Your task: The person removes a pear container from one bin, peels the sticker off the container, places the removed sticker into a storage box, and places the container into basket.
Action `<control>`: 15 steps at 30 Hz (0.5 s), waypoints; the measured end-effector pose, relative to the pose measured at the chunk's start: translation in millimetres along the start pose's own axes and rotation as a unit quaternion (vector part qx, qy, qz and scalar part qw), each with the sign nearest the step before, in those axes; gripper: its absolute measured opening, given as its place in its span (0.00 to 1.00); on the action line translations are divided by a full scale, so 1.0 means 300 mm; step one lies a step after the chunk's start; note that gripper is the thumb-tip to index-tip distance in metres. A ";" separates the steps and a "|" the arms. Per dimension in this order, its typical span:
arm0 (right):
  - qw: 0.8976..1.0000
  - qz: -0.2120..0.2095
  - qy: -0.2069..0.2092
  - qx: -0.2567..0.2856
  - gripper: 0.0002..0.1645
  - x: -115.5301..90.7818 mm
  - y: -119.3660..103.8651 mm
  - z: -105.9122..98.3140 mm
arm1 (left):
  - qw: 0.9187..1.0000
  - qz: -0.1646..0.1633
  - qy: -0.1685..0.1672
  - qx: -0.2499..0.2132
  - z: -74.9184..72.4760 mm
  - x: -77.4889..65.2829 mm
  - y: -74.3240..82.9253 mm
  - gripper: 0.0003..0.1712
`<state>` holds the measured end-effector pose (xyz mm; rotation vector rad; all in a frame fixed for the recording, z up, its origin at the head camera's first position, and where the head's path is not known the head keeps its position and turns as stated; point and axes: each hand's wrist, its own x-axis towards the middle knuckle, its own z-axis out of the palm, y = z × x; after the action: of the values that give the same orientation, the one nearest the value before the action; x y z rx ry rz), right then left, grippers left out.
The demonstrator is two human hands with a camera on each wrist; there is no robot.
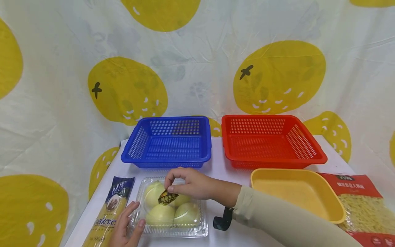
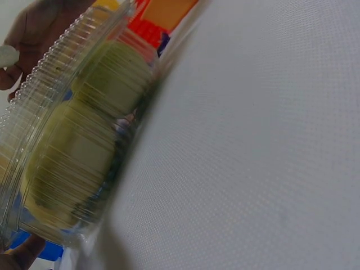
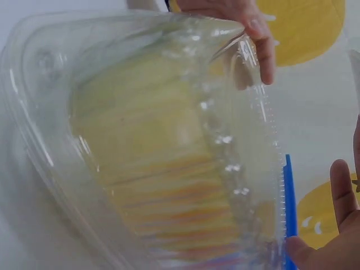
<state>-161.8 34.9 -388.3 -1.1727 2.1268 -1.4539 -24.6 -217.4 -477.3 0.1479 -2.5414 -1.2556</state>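
Observation:
A clear plastic clamshell box (image 1: 200,228) holds several round, pale yellow-green fruits (image 1: 160,214). Above its lid, my right hand (image 1: 192,183) pinches a black and gold label (image 1: 167,198) between thumb and forefinger; whether part of the label still sticks to the lid cannot be told. My left hand (image 1: 124,226) rests at the box's left front corner, fingers fairly straight and thumb along the front rim. In the left wrist view, the fruits (image 2: 73,157) show through the ribbed side, and the right hand (image 2: 42,31) is beyond the lid.
A blue basket (image 1: 166,159) and a red basket (image 1: 274,161) stand at the back. To the right are a yellow tray (image 1: 296,192) and a bag of pasta (image 1: 364,206). A long spaghetti packet (image 1: 112,209) lies left of the box. A fruit-print curtain (image 1: 197,68) hangs behind.

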 end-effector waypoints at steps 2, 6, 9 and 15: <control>1.000 0.006 -0.002 0.008 0.04 -0.007 -0.012 -0.008 | 1.000 -0.005 -0.003 0.000 -0.001 0.000 0.001 0.27; 1.000 0.011 -0.001 0.016 0.05 -0.029 -0.033 -0.031 | 1.000 -0.010 -0.008 -0.001 -0.003 0.003 0.001 0.27; 1.000 0.018 -0.004 0.023 0.05 -0.051 -0.043 -0.050 | 1.000 -0.010 -0.008 -0.002 -0.003 0.004 0.000 0.27; 0.998 0.039 -0.017 0.035 0.05 -0.106 -0.049 -0.084 | 1.000 -0.014 -0.014 0.000 -0.004 0.002 -0.001 0.27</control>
<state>-151.8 72.9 -370.2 -1.0690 2.0579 -1.4502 -24.9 -218.6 -476.7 0.1679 -2.5713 -1.2757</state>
